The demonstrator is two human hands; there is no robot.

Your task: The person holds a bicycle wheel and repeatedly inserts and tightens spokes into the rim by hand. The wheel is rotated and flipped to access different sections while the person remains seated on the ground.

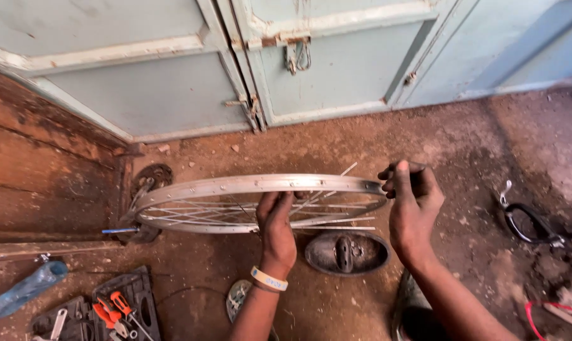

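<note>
Left hand [277, 226] reaching up through spokes; right hand [413, 203] pinching rim [248, 185].

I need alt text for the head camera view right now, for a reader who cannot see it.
Two bare hands hold a spoked bicycle wheel rim level above a dirt floor: the left hand grips its near edge, the right hand pinches at its right side. A dark oval saddle lies below; a toolbox with orange-handled tools sits lower left.

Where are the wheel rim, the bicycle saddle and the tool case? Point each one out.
wheel rim [235, 185]: head view, on the near metal band.
bicycle saddle [347, 253]: head view, on its underside middle.
tool case [140, 297]: head view, on its dark lid.
</note>
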